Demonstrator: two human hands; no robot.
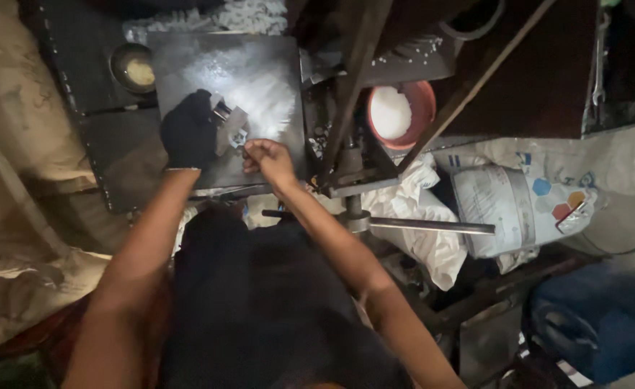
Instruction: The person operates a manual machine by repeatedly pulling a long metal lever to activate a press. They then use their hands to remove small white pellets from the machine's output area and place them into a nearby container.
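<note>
metal plate point(260, 86) on bench, small dish point(136, 68) left of it, bowl point(401, 112) right, sack point(519, 205) below bowl, both hands over plate's near edge

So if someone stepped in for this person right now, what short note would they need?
Left hand: in a dark glove, resting on the metal plate and pressing against a small metal piece.
Right hand: bare, closed in a fist at the plate's near edge, pinching something small beside that piece; what it is cannot be told.
Nearby: red bowl of white powder to the right, a small dish to the left.
What is done or left cannot be judged from this view.
</note>
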